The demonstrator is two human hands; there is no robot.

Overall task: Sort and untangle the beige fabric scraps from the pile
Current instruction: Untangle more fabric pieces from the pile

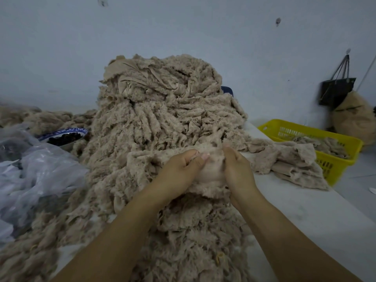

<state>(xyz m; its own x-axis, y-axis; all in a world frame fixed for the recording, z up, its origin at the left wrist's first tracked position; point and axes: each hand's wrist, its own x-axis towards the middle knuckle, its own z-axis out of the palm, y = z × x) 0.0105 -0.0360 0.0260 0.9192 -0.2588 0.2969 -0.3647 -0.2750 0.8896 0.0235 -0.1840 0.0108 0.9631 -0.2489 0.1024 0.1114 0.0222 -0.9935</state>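
- Head view: L hand (181,165) + R hand (237,167) both grip one beige scrap (209,175) at front of pile; fingers (191,154) curled into fabric, thumbs pinching, scrap held btwn the hands.
- Big pile of beige scraps (158,110) mid tabletop (317,216), spills toward camera.
- Smaller flat stack of scraps (289,161) on R, just beside yellow basket (345,139); more scraps inside it.
- L side: clear plastic bag (36,169), blue-white bowl (65,132) w/ dark contents.
- Black bag (335,90) hangs on wall, far R.
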